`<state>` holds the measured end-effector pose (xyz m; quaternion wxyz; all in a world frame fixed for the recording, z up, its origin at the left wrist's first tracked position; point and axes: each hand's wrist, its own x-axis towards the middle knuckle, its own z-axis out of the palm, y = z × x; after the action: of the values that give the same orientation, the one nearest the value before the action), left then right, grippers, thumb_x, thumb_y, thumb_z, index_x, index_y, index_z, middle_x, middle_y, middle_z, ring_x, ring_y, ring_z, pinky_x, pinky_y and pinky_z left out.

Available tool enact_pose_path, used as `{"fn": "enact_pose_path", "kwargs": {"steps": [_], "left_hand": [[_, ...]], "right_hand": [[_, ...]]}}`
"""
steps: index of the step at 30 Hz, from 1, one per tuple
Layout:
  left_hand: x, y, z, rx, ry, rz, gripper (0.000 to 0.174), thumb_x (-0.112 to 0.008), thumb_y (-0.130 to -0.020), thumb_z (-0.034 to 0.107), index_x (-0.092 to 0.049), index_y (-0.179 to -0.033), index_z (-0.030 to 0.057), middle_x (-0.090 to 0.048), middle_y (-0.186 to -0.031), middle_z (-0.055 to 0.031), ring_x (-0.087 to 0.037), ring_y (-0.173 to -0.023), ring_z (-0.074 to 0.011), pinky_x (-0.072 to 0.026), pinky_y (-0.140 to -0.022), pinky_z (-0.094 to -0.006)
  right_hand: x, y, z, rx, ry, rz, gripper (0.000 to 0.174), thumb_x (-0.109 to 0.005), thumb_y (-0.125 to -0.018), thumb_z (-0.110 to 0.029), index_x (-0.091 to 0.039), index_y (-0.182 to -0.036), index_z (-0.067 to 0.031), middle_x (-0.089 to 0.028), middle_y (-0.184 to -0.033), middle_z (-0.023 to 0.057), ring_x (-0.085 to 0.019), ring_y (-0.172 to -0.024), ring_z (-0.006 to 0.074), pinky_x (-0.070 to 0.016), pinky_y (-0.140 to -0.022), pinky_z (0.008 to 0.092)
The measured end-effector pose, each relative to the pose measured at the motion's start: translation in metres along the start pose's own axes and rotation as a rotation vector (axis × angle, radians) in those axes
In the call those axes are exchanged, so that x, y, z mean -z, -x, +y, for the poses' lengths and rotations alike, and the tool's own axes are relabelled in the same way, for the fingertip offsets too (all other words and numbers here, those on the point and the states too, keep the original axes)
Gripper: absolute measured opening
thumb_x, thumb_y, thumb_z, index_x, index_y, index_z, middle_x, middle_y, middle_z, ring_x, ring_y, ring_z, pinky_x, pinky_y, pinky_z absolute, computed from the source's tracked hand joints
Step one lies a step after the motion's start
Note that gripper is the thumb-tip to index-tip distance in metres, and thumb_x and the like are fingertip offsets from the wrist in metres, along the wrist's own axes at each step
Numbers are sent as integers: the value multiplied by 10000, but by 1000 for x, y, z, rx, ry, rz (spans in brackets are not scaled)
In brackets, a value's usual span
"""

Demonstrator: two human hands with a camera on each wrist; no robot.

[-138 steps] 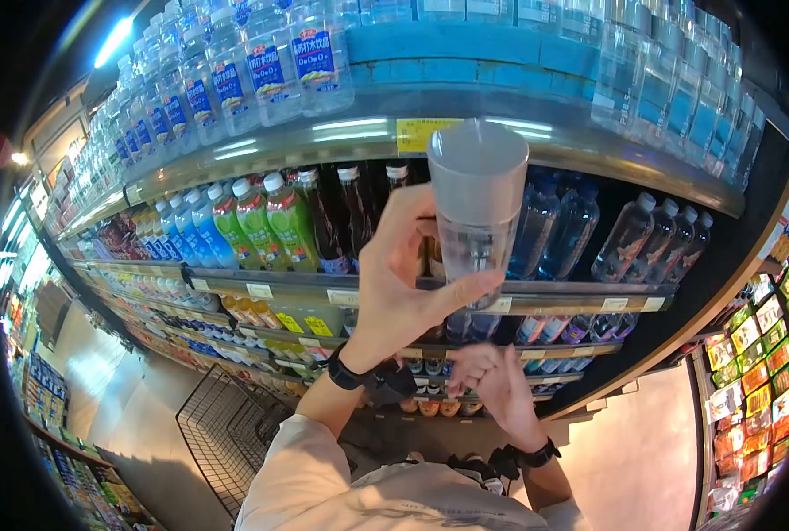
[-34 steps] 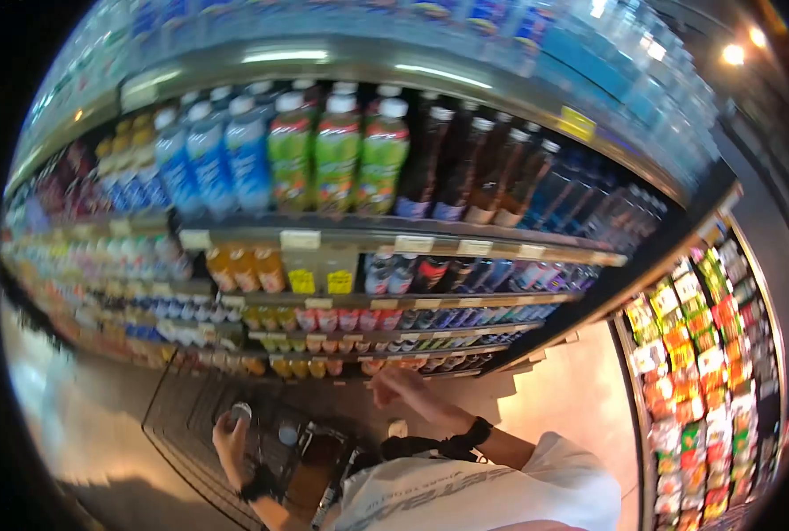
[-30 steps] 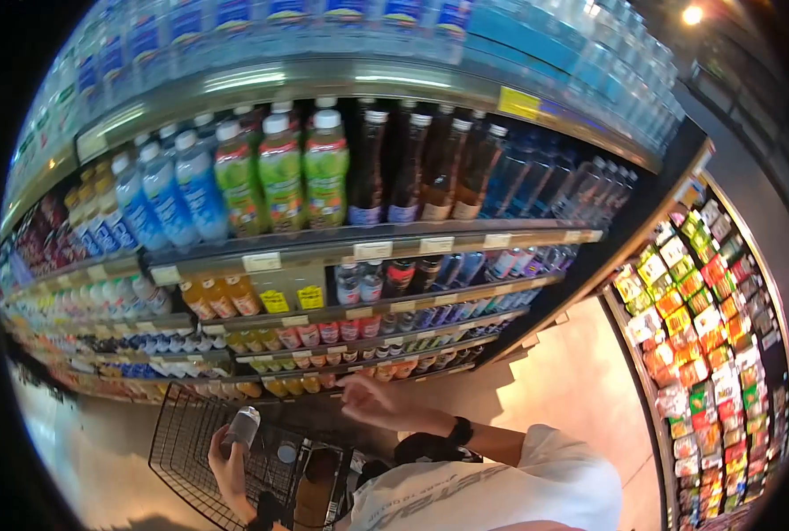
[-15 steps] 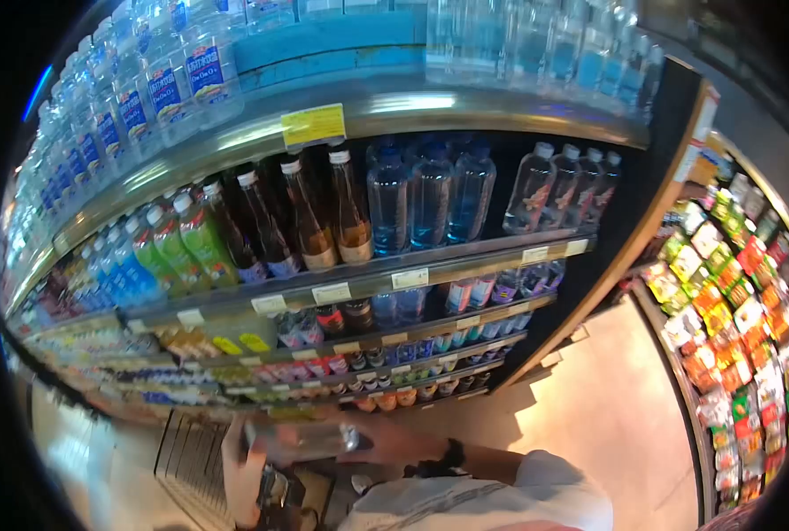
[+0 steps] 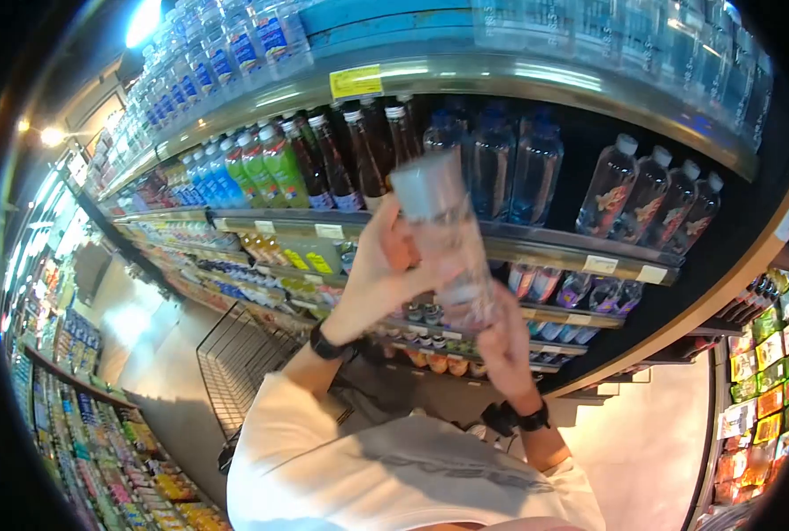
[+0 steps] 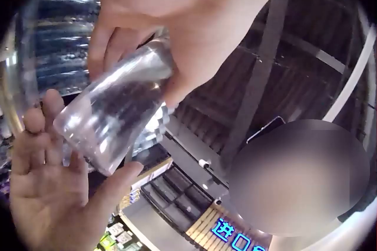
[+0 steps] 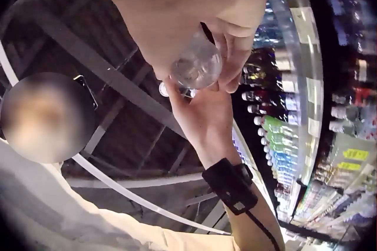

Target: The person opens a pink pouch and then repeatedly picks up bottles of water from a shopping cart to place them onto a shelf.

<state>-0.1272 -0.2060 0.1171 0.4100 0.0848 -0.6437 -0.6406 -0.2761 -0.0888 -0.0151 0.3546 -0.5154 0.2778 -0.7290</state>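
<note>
In the head view my left hand (image 5: 381,274) grips a clear bottle (image 5: 461,252) with a wide grey cap, tilted, in front of the drinks shelf. The left wrist view shows the left fingers and thumb round the upper part of the bottle (image 6: 115,110). My right hand (image 5: 505,350) is at the bottle's lower end. Its palm (image 6: 50,186) faces the bottle, fingers apart and thumb extended near the base. Seen from the right wrist, the round base of the bottle (image 7: 199,65) shows between the right thumb and fingers.
Clear bottles (image 5: 518,168), dark bottles (image 5: 324,164) and green bottles (image 5: 279,168) line the shelf. A wire shopping cart (image 5: 235,354) stands at lower left. Bright packets (image 5: 771,372) hang on a rack at right. A person's blurred head (image 6: 300,177) appears in the left wrist view.
My left hand has lifted the bottle from low over the cart up in front of the shelf. The right hand has risen to the bottle's lower end. The head view has turned.
</note>
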Motion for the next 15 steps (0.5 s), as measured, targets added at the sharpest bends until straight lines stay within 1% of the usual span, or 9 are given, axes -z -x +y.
{"fn": "enact_pose_path", "kwargs": {"steps": [1, 2, 4, 5, 8, 9, 12, 13, 15], "left_hand": [[0, -12, 8, -75, -30, -15, 726, -836, -822, 24, -419, -1416, 17, -663, -1290, -139, -654, -1190, -215, -537, -1008, -373], [0, -20, 17, -115, -50, -5, 721, -836, -823, 28, -421, -1412, 12, -666, -1287, -148, -661, -1177, -218, -540, -1003, -371], [1, -36, 35, -207, -84, 13, 711, -837, -826, 35, -425, -1403, 3, -672, -1282, -166, -675, -1151, -224, -545, -993, -366], [5, -45, 37, -306, -81, 8, 644, -813, -848, 28, -452, -1381, -11, -685, -1254, -186, -692, -1114, -234, -556, -972, -361], [11, -69, 58, -410, -15, -7, 555, -778, -877, 13, -488, -1349, -22, -684, -1256, -191, -690, -1116, -230, -558, -968, -364], [15, -76, 65, -420, -55, 13, 509, -750, -900, 10, -505, -1344, -24, -694, -1236, -171, -687, -1114, -220, -544, -985, -368], [27, -106, 80, -582, 2, -38, 523, -749, -904, 21, -500, -1363, -19, -689, -1238, -146, -673, -1128, -209, -528, -1003, -371], [31, -113, 84, -637, 8, -52, 509, -741, -910, 19, -510, -1362, -13, -675, -1243, -127, -641, -1170, -197, -517, -1010, -367], [38, -127, 94, -728, -44, -51, 493, -735, -913, 17, -520, -1356, -9, -665, -1252, -122, -617, -1204, -192, -515, -1013, -364]], "right_hand": [[0, -2, -6, 12, -16, -5, 531, -576, -1045, -209, -389, -1480, 29, -564, -1327, 139, -615, -1159, 227, -498, -998, 384], [3, -4, -11, 26, -28, -13, 493, -533, -1065, -237, -412, -1458, 36, -573, -1299, 148, -637, -1120, 240, -513, -964, 379], [4, 1, -18, -36, -1, 30, 463, -472, -1088, -277, -437, -1421, 43, -588, -1258, 154, -655, -1060, 249, -523, -922, 373], [5, 3, -19, -63, 17, 45, 458, -441, -1099, -296, -450, -1402, 46, -596, -1238, 157, -664, -1031, 253, -527, -900, 370], [7, 7, -11, -85, 94, 46, 442, -400, -1112, -321, -492, -1351, 39, -617, -1214, 153, -671, -994, 231, -529, -869, 356], [4, 6, -6, -69, 103, 65, 407, -395, -1116, -302, -524, -1304, 35, -630, -1191, 148, -667, -978, 215, -530, -854, 343], [-6, 5, 3, -92, 117, 68, 375, -391, -1119, -275, -547, -1266, 32, -637, -1173, 142, -663, -961, 191, -528, -838, 331], [-11, 5, 1, -115, 157, 79, 351, -392, -1121, -254, -560, -1232, 33, -653, -1133, 128, -662, -933, 172, -526, -831, 319], [-12, 5, 9, -118, 163, 72, 349, -401, -1119, -258, -568, -1222, 31, -663, -1100, 118, -663, -915, 166, -524, -827, 316]]}}
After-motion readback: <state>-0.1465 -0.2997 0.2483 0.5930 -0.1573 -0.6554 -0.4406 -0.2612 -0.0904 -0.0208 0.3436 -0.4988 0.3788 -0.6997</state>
